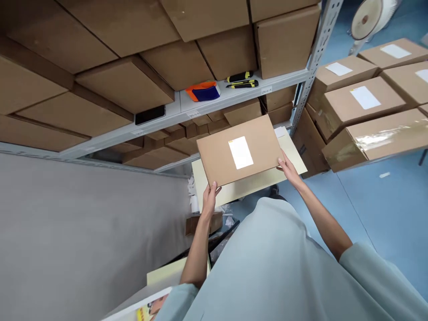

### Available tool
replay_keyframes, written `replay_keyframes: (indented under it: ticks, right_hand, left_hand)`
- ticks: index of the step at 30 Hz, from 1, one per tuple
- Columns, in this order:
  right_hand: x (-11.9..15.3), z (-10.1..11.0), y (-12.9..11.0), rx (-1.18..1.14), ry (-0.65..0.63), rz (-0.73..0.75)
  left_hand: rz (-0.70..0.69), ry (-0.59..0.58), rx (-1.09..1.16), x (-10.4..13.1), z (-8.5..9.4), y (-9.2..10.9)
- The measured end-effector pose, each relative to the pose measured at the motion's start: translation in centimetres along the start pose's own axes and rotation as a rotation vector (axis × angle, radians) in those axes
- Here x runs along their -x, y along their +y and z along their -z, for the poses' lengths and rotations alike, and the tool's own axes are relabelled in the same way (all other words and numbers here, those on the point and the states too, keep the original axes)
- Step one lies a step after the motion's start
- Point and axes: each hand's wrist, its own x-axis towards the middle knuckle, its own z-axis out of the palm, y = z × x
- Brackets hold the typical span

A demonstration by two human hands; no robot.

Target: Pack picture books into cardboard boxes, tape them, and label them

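Note:
A flat brown cardboard box (214,158) with a white label (240,152) on its top is held between my two hands. My left hand (210,198) grips its near left corner, thumb on top and fingers underneath. At the near right corner, my right hand (288,168) is closed on the box in the same way. Beneath the box shows a pale yellow tabletop (240,189); whether the box rests on it or is raised above it, I cannot tell.
Metal shelving (234,96) filled with cardboard boxes stands ahead. On its ledge lie an orange and blue tape dispenser (203,91), yellow and black utility knives (242,84) and a black phone-like slab (150,115). Labelled cartons (364,98) are stacked at right, near a fan (367,18). A grey wall (83,232) borders the left.

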Motion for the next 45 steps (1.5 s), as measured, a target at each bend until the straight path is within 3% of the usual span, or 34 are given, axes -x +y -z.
replay_keyframes:
  ticks: [5, 10, 15, 18, 20, 22, 25, 29, 33, 36, 40, 45]
  right_hand:
    - [11.4, 1.4, -1.5, 0.137, 0.234, 0.084]
    - [24.8, 2.0, -0.3, 0.16, 0.453, -0.029]
    - [35.9, 3.5, 2.8, 0.01, 0.654, -0.216]
    - [40.0, 5.8, 5.9, -0.142, 0.756, -0.315]
    - [41.8, 8.0, 8.0, -0.23, 0.829, -0.374]
    - [43.1, 10.8, 10.0, -0.281, 0.914, -0.42]
    - [45.0, 15.8, 12.1, -0.284, 1.046, -0.436]
    - [47.6, 24.0, 13.8, -0.201, 1.159, -0.435]
    - [49.9, 33.3, 14.7, -0.159, 1.223, -0.434]
    - [50.9, 40.5, 14.9, -0.153, 1.244, -0.427]
    - [50.5, 49.7, 14.7, -0.172, 1.252, -0.41]
    - [47.1, 61.2, 15.1, -0.165, 1.276, -0.415]
  left_hand:
    - [-0.081, -0.07, 0.043, 4.2, -1.4, -1.2]
    - [0.004, -0.157, 0.045, 8.8, -4.3, -5.2]
    - [0.113, -0.342, -0.173, 15.0, -7.2, -9.1]
    - [0.136, -0.436, -0.345, 17.7, -10.2, -10.0]
    - [0.126, -0.507, -0.423, 18.9, -13.2, -10.0]
    - [0.095, -0.609, -0.465, 20.0, -17.1, -9.6]
    - [0.049, -0.789, -0.501, 21.8, -24.6, -8.6]
    - [0.028, -0.931, -0.535, 24.6, -37.0, -7.9]
    - [-0.012, -0.982, -0.532, 27.9, -50.4, -8.1]
    - [-0.016, -1.017, -0.521, 30.2, -59.0, -8.2]
    - [-0.032, -1.041, -0.505, 31.9, -68.3, -8.3]
    - [-0.002, -1.084, -0.495, 32.0, -79.6, -9.2]
